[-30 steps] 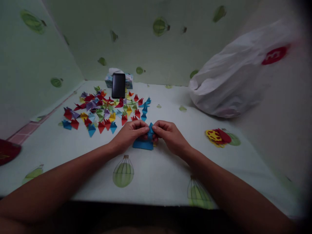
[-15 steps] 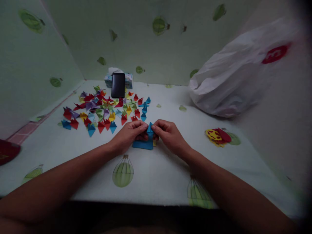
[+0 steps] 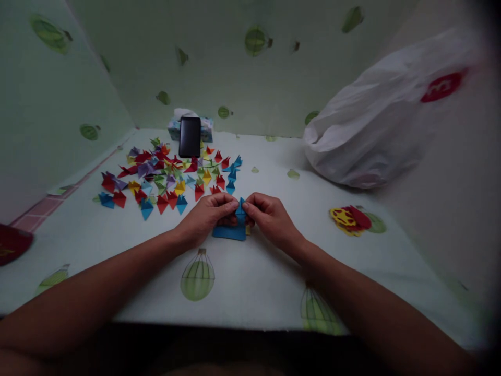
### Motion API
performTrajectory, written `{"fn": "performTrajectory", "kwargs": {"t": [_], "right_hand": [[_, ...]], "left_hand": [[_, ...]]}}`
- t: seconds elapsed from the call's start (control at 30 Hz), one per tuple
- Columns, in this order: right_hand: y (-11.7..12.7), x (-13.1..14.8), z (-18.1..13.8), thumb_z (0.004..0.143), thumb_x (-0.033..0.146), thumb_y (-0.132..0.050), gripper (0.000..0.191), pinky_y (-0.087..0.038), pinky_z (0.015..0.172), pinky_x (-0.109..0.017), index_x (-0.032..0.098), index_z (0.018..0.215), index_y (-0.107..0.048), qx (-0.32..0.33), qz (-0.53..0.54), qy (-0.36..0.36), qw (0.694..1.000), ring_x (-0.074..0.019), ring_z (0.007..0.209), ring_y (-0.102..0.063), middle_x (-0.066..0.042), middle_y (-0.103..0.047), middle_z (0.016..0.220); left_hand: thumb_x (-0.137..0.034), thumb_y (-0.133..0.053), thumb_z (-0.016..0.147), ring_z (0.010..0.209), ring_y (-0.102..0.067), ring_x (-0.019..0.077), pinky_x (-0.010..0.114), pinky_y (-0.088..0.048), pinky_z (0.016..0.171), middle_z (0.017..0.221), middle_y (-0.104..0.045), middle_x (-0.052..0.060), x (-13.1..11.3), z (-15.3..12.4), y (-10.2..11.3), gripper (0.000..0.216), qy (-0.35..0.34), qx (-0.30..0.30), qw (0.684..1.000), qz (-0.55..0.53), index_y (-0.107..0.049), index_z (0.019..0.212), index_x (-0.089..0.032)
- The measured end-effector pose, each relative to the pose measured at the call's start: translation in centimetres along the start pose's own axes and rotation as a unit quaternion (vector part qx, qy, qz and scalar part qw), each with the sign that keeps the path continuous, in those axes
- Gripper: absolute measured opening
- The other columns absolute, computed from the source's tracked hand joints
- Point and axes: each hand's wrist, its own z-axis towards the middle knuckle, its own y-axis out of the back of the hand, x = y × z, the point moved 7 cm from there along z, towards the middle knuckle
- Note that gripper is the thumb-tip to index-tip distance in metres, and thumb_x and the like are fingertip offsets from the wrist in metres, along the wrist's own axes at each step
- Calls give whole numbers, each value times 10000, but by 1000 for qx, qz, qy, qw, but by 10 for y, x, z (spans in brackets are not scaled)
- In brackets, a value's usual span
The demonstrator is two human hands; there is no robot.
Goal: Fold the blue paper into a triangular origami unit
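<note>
My left hand (image 3: 207,215) and my right hand (image 3: 270,216) meet at the middle of the table, both pinching a small folded blue paper piece (image 3: 240,208) by its upper point. Under the hands lies a small stack of blue paper squares (image 3: 230,233), with a yellow corner showing at its right. A spread of several folded paper pieces (image 3: 168,175) in red, blue, yellow, green and purple lies on the table to the far left of my hands.
A black phone (image 3: 190,137) leans upright against a tissue box (image 3: 175,128) at the back. A large white plastic bag (image 3: 376,125) fills the right side. Red and yellow paper cutouts (image 3: 349,218) lie right of my hands. A dark red object (image 3: 11,243) sits at the left edge.
Almost nothing differs: both hands stay on the blue piece, with only small shifts of the fingertips along its fold.
</note>
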Motion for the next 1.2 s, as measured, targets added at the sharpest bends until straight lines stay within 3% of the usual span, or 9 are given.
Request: {"fn": "performTrajectory", "kwargs": {"t": [1.2], "right_hand": [[-2, -2, -1, 882, 377, -568, 271, -411, 560, -258, 190, 687, -549, -8, -11, -1, 1000, -123, 571, -507, -1, -578, 605]], "left_hand": [[-371, -771, 758, 631, -569, 94, 240, -465, 665, 707, -623, -19, -4, 1, 0, 244, -59, 9, 996, 61, -651, 792, -162]]}}
